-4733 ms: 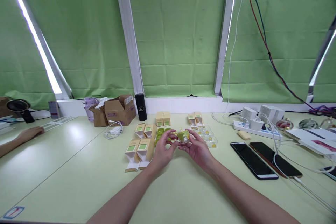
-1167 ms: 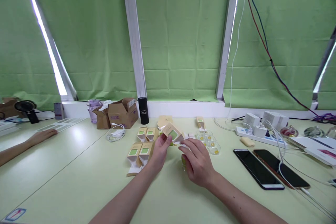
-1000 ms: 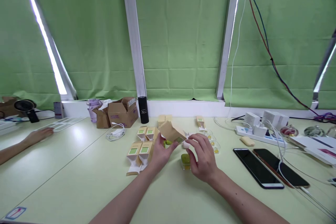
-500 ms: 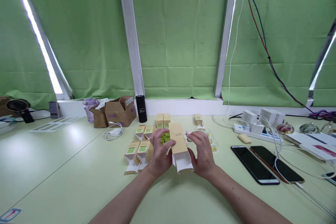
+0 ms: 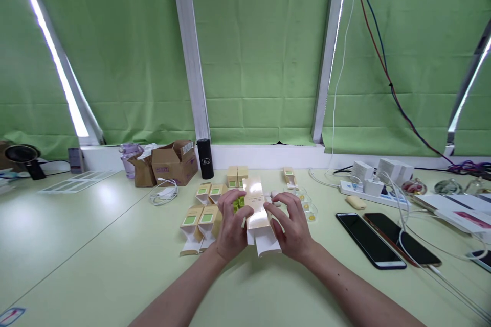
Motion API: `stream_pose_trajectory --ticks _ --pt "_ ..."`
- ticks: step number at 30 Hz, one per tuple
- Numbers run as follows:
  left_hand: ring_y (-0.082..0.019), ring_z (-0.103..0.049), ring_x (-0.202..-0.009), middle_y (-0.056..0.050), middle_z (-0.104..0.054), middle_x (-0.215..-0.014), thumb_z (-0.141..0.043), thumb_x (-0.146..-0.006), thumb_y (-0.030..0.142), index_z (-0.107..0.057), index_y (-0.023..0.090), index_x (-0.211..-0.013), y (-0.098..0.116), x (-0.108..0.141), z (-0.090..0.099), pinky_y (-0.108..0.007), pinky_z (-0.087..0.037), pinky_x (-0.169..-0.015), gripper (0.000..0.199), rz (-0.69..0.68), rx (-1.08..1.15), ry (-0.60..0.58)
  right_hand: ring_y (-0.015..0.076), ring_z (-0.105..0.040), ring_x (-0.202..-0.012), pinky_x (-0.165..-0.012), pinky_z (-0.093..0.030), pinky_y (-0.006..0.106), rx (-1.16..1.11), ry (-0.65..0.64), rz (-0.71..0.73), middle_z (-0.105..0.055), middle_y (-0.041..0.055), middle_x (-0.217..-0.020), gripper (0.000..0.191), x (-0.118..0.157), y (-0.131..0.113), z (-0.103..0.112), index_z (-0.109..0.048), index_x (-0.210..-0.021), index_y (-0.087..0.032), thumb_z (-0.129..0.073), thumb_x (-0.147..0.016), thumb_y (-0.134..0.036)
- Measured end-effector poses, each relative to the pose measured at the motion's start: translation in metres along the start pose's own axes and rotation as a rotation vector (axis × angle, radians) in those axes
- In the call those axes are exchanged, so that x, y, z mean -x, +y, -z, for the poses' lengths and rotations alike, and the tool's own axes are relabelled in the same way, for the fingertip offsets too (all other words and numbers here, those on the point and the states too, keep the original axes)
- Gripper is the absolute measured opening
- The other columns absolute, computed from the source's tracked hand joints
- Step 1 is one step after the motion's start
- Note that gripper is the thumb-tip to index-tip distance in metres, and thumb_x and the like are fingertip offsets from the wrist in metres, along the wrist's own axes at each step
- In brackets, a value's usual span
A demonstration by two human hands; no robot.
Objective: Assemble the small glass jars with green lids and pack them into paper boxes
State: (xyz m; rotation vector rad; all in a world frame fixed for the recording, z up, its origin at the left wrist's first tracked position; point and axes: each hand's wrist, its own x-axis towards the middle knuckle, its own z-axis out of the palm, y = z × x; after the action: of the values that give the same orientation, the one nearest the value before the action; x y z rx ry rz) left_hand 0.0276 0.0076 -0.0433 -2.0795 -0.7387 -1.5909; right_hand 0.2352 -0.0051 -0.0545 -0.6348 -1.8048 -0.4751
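A tan cardboard box [image 5: 256, 212] with an open flap of white inner card is held up over the table, its flap end toward me. My left hand [image 5: 233, 227] is closed on its left side. At its right edge my right hand [image 5: 293, 225] grips with thumb and fingers, the index fingertip on the printed face. Small green items [image 5: 238, 203] show behind the box, partly hidden by my left hand. Open tan boxes [image 5: 189, 225] with green labels stand to the left of my hands. Clear plastic packs [image 5: 309, 209] with yellow spots lie beyond my right hand.
At the back stand a brown carton [image 5: 174, 166], a black cylinder [image 5: 205, 159] and a purple bottle [image 5: 129, 156]. On the right lie two phones [image 5: 370, 240], a white power strip [image 5: 368, 194] and trailing cables. Another tan box [image 5: 289, 178] sits further back.
The box has tilted slightly, so light now glares off its printed face. My right index finger has moved left onto that face. My left hand keeps its hold.
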Motion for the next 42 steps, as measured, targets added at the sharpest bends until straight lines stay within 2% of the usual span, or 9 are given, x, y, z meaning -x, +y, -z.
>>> stream_pose_trajectory --ticks 4,8,13,16,19,26,32,38,42 --pt "-0.033 -0.055 -0.133 -0.013 -0.057 -0.137 -0.064 -0.094 0.016 -0.055 0.028 -0.113 0.003 -0.005 -0.001 -0.057 -0.049 -0.110 0.024 -0.008 0.093 0.006 0.0353 -0.057 -0.126 -0.101 -0.055 0.060 -0.027 -0.009 -0.017 -0.060 0.0151 -0.132 0.063 -0.001 -0.002 0.001 -0.048 -0.154 -0.027 -0.052 -0.093 -0.009" --pt "-0.034 -0.055 -0.137 -0.017 -0.057 -0.141 -0.071 -0.093 0.023 -0.054 0.026 -0.127 0.002 -0.008 -0.003 -0.056 -0.052 -0.110 0.038 0.097 0.206 -0.035 0.0362 -0.056 -0.128 -0.105 -0.053 0.062 -0.051 0.020 -0.049 -0.061 0.0164 -0.133 0.065 -0.002 -0.001 0.001 -0.041 -0.156 -0.022 -0.054 -0.094 -0.010" --pt "-0.032 -0.060 -0.133 -0.014 -0.065 -0.135 -0.077 -0.092 0.029 -0.059 0.026 -0.131 -0.007 -0.001 -0.012 -0.053 -0.053 -0.111 0.043 0.371 0.396 -0.006 0.0359 -0.058 -0.126 -0.103 -0.053 0.062 -0.058 0.047 -0.086 -0.061 0.0155 -0.132 0.063 -0.003 0.000 0.000 -0.043 -0.153 -0.024 -0.058 -0.093 -0.009" --pt "-0.030 -0.067 -0.125 -0.014 -0.069 -0.131 -0.079 -0.092 0.040 -0.058 0.022 -0.135 -0.013 0.005 -0.019 -0.046 -0.056 -0.106 0.051 0.622 0.592 -0.023 0.0357 -0.058 -0.125 -0.102 -0.054 0.061 -0.068 0.054 -0.100 -0.061 0.0155 -0.131 0.060 -0.004 0.000 0.001 -0.046 -0.150 -0.024 -0.058 -0.093 -0.009" --pt "-0.031 -0.068 -0.121 -0.016 -0.072 -0.127 -0.080 -0.091 0.051 -0.060 0.018 -0.132 -0.016 0.006 -0.023 -0.043 -0.055 -0.105 0.057 0.749 0.697 -0.065 0.0353 -0.058 -0.124 -0.102 -0.054 0.060 -0.076 0.052 -0.115 -0.060 0.0155 -0.130 0.058 -0.003 0.000 0.001 -0.047 -0.148 -0.024 -0.058 -0.092 -0.009" --pt "-0.032 -0.067 -0.132 -0.019 -0.068 -0.141 -0.076 -0.092 0.062 -0.042 0.020 -0.156 -0.011 -0.001 -0.023 -0.041 -0.057 -0.105 0.084 0.907 0.930 -0.062 0.0343 -0.055 -0.133 -0.107 -0.054 0.059 -0.182 -0.061 -0.233 -0.052 0.0161 -0.140 0.059 0.002 0.000 -0.002 -0.045 -0.150 -0.027 -0.054 -0.095 -0.008" --pt "-0.034 -0.069 -0.130 -0.019 -0.059 -0.155 -0.076 -0.091 0.065 -0.051 0.021 -0.148 -0.006 -0.005 -0.018 -0.042 -0.061 -0.101 0.076 0.960 0.892 -0.090 0.0337 -0.049 -0.145 -0.111 -0.055 0.056 -0.332 -0.152 -0.344 -0.043 0.0147 -0.150 0.059 0.002 -0.004 -0.003 -0.046 -0.151 -0.031 -0.050 -0.097 -0.009" --pt "-0.030 -0.076 -0.114 -0.019 -0.067 -0.146 -0.077 -0.090 0.064 -0.055 0.020 -0.140 0.004 -0.012 -0.011 -0.038 -0.062 -0.092 0.070 0.981 0.882 -0.135 0.0333 -0.051 -0.145 -0.112 -0.055 0.057 -0.432 -0.205 -0.424 -0.037 0.0116 -0.159 0.065 0.004 -0.006 -0.005 -0.048 -0.152 -0.037 -0.050 -0.095 -0.006" --pt "-0.023 -0.077 -0.091 -0.014 -0.077 -0.122 -0.075 -0.091 0.064 -0.054 0.020 -0.139 0.009 -0.013 -0.010 -0.032 -0.060 -0.075 0.068 0.988 0.890 -0.178 0.0303 -0.058 -0.137 -0.112 -0.057 0.054 -0.552 -0.204 -0.505 -0.035 0.0106 -0.160 0.059 0.002 -0.007 -0.005 -0.056 -0.148 -0.037 -0.051 -0.097 -0.009"
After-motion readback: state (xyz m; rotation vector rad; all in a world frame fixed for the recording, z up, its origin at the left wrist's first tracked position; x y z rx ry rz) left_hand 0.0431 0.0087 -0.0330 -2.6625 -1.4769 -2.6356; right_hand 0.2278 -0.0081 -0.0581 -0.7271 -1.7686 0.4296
